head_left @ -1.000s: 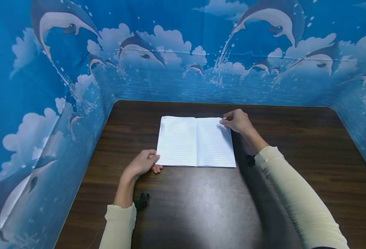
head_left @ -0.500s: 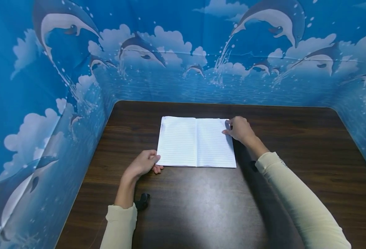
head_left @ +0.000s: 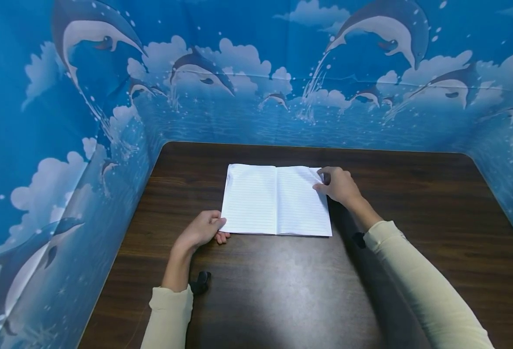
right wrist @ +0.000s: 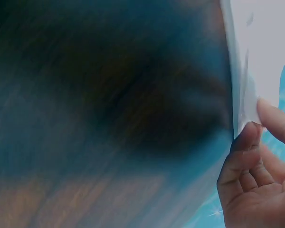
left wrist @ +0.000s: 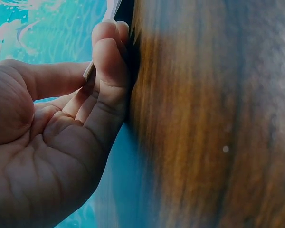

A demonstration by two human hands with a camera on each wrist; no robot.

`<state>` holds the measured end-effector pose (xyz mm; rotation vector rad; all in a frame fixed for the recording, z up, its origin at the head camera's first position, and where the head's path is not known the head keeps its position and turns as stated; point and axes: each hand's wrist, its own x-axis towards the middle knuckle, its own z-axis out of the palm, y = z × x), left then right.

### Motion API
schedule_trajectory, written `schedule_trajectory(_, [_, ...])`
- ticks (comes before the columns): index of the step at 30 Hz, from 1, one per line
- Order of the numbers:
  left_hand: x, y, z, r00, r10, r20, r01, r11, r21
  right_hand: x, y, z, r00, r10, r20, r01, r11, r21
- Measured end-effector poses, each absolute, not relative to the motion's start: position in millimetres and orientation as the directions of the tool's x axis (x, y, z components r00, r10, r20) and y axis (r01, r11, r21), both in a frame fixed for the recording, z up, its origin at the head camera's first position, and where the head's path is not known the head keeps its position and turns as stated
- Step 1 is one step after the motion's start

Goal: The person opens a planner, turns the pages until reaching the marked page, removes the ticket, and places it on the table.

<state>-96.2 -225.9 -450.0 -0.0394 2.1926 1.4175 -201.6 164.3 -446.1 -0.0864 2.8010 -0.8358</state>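
An open notebook (head_left: pixel 249 201) with blank ruled pages lies on the table in the head view. My left hand (head_left: pixel 201 228) grips its lower left corner, thumb on top and fingers underneath; the left wrist view shows the notebook's edge between thumb and fingers of this hand (left wrist: pixel 61 123). At the upper right edge, my right hand (head_left: pixel 340 186) pinches a page (head_left: pixel 300 194), which bulges slightly along its top. From the right wrist, the thumb of the hand (right wrist: pixel 261 175) lies against white paper (right wrist: pixel 261 52), with the curled fingers at the paper's edge.
The dark wood-grain table (head_left: pixel 274 291) extends around the notebook. A blue curtain (head_left: pixel 248 111) printed with dolphins and clouds stands along the table's back and sides. A small black device (head_left: pixel 201 282) sits at the left wrist.
My right hand has slid a little toward me along the notebook's right edge, and the right page's top now bulges. The left hand keeps its hold at the lower left corner.
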Motion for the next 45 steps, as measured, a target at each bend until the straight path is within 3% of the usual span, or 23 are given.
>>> schedule_trajectory(7, [-96.6,-226.0,-450.7,-0.857,0.243,-0.454,-0.314,0.452,0.835,-205.3,176.9,-441.5,-0.969,-0.005,-0.248,0.184,0.656,-0.732])
schedule_trajectory(15, [-97.4,-227.3,-451.2,-0.86,0.264,-0.438,-0.294,0.445,0.846,-207.3,175.2,-426.6,-0.937,0.032,-0.347,0.315,0.508,-0.802])
schedule_trajectory(45, [-96.9,-228.2,-451.4,-0.866,0.257,-0.429,-0.287,0.447,0.847,-217.9,109.9,-370.9,-0.949,-0.115,-0.293,0.244,0.318,-0.916])
